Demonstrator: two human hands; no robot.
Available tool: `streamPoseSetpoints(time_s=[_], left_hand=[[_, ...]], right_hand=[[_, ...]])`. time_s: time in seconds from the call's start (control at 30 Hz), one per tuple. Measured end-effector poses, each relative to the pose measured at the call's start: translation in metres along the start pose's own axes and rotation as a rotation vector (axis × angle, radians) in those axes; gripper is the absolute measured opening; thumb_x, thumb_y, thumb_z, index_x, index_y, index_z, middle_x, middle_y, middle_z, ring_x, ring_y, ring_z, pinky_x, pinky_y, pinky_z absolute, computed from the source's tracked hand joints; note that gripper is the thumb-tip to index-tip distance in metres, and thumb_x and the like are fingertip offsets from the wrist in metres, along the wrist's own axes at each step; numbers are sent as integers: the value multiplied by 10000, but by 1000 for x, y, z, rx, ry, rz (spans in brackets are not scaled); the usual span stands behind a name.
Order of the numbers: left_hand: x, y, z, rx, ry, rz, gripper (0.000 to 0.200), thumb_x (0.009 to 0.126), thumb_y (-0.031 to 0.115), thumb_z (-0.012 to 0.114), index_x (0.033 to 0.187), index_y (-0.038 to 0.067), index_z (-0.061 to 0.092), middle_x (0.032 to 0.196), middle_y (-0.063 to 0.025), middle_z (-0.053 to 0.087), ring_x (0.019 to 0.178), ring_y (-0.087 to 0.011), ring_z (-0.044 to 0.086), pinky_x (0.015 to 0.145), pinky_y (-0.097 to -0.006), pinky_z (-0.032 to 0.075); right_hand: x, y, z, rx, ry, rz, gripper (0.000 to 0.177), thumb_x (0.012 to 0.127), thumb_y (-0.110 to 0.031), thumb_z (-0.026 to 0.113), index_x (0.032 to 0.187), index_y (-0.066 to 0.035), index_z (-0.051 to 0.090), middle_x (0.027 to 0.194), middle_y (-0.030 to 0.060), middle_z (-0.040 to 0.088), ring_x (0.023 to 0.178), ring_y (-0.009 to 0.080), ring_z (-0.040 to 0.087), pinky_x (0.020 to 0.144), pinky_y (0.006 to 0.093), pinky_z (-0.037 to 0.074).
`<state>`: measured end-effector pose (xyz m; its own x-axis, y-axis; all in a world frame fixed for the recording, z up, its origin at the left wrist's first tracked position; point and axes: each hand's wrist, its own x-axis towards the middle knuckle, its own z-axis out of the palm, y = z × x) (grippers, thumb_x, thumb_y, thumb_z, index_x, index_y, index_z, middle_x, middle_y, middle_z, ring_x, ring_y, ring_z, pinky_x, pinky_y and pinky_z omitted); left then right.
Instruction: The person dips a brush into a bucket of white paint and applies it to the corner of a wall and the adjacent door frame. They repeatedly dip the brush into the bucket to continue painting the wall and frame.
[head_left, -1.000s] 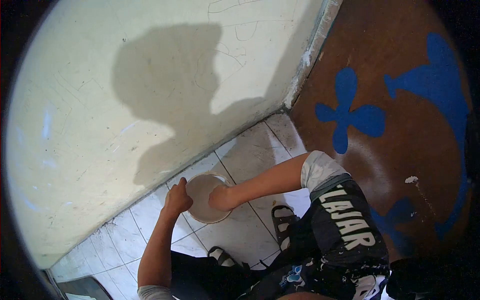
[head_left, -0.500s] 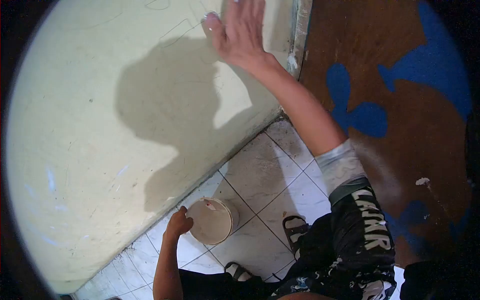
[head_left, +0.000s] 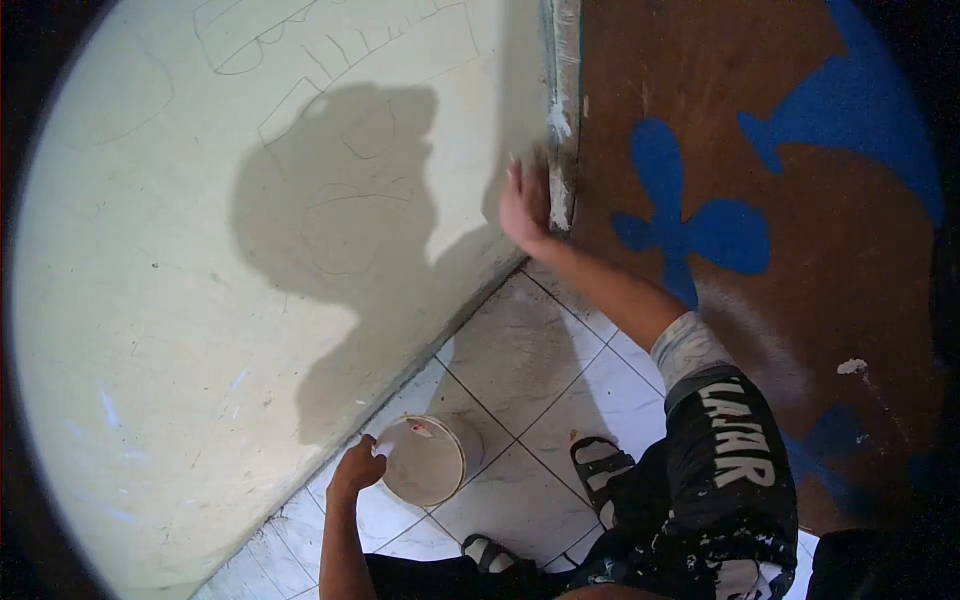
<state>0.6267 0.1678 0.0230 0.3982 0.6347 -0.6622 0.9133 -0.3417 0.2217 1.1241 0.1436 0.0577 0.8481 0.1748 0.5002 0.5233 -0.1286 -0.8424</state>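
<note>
My left hand [head_left: 358, 466] is closed on the rim of a white bucket [head_left: 473, 452], at the side nearest the wall. Inside the bucket is a pale off-white material, and a small reddish mark shows near its top edge. My right hand [head_left: 525, 207] is raised against the cream wall [head_left: 150, 300], close to the corner, with its fingers stretched out and their tips blurred. No tool shows in it. Thin pencil-like lines are drawn on the wall, and a large shadow of head and shoulder falls across it.
A scuffed vertical strip [head_left: 566, 110] runs up the corner. Right of it stands a brown panel [head_left: 640, 380] painted with blue shapes [head_left: 735, 237]. White tiles [head_left: 510, 340] cover the floor, where my sandalled feet [head_left: 600, 465] stand beside the bucket.
My right hand has come down and right along the wall, toward the corner. The view has shifted, so more drawn lines show. My left hand still holds the bucket's rim.
</note>
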Motion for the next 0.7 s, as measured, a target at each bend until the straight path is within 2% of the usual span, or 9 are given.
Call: streamPoseSetpoints(time_s=[0.1,0.27,0.33,0.43,0.47,0.5,0.6,0.67,0.7], left_hand=[[17,-26,13,79,87,103,432,781,168,567,1160,-35,529,763,-210,668,666,-299,676,634,-430,532],[-15,18,-8,135,54,53,473,786,176,554,1203,-40,498,1004,-289,636,958,-403,628,854,-458,490],[-18,25,-12,152,24,47,524,791,190,543,1251,-48,462,1119,-327,600,1087,-446,578,944,-477,455],[-17,23,-11,107,6,55,530,792,181,535,1254,-65,450,1104,-344,597,1081,-449,580,942,-467,459],[-17,23,-12,107,10,53,530,792,181,535,1254,-65,450,1104,-344,597,1081,-449,580,942,-467,459],[-17,24,-13,112,6,49,531,795,181,538,1256,-66,443,1094,-343,601,1071,-449,586,934,-469,464],[-23,29,-20,120,-19,26,529,801,181,544,1256,-65,431,1078,-339,609,1048,-447,598,915,-474,473],[-22,30,-15,131,-16,39,518,811,190,551,1248,-58,426,1054,-336,618,1008,-451,614,886,-487,485],[-19,27,-12,160,1,61,517,812,190,552,1248,-57,425,1050,-338,618,998,-456,615,881,-491,485]], right_hand=[[71,-109,-37,211,124,-587,542,952,-226,484,1362,101,346,1407,334,338,1318,477,306,1124,499,209],[128,-99,-6,90,31,-686,837,913,-427,518,1490,21,109,1516,320,123,1412,452,138,1157,515,133],[91,-19,33,-550,51,-468,552,985,-291,408,1387,78,320,1435,315,296,1351,463,248,1143,518,150],[-20,72,20,-31,-371,266,684,1005,-420,241,1478,51,90,1545,283,11,1439,418,-1,1177,468,46],[-71,158,26,-510,-725,29,703,1007,-469,183,1474,52,118,1536,286,98,1440,392,82,1175,447,109],[-89,66,-29,-128,-792,639,743,995,-523,188,1452,62,197,1507,297,197,1421,376,190,1157,448,188],[-103,48,-44,-166,-812,961,784,979,-564,198,1431,75,256,1496,296,234,1416,366,214,1151,437,201],[-77,63,-18,-209,-627,660,812,970,-587,204,1406,92,287,1489,300,244,1417,370,207,1159,429,174],[-62,58,1,-116,-265,470,797,974,-566,252,1387,114,293,1471,320,256,1398,400,227,1159,437,165]])
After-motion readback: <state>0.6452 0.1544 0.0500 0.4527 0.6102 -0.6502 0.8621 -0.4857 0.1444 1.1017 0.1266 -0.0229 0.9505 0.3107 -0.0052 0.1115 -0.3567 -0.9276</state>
